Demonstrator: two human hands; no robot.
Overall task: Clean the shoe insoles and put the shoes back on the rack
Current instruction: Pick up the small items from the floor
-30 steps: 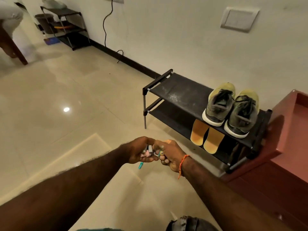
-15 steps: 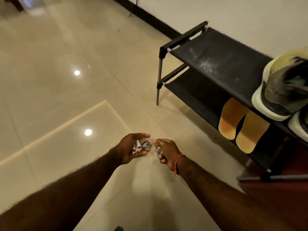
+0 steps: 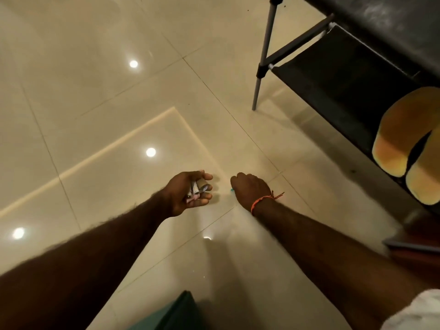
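Two yellow-orange insoles (image 3: 395, 139) lie side by side on the lower shelf of the black shoe rack (image 3: 333, 75) at the right edge. Both hands hover over the floor tiles, left of the rack. My left hand (image 3: 188, 194), palm turned up, curls its fingers round a few small white and pink objects (image 3: 194, 191). My right hand (image 3: 250, 189) shows its back, with its fingers curled under. A small teal tip (image 3: 231, 190) sticks out at its fingertips. The shoes are out of view.
The rack's grey leg (image 3: 262, 63) stands on glossy beige floor tiles (image 3: 119, 115). A reddish-brown cabinet (image 3: 419, 234) sits at the right edge below the rack. A dark green object (image 3: 176, 313) shows at the bottom, and white cloth (image 3: 416, 313) at the bottom right.
The view has tilted down toward the floor, so the shoes on the rack's top shelf have left the frame. My hands, joined before, have moved apart.
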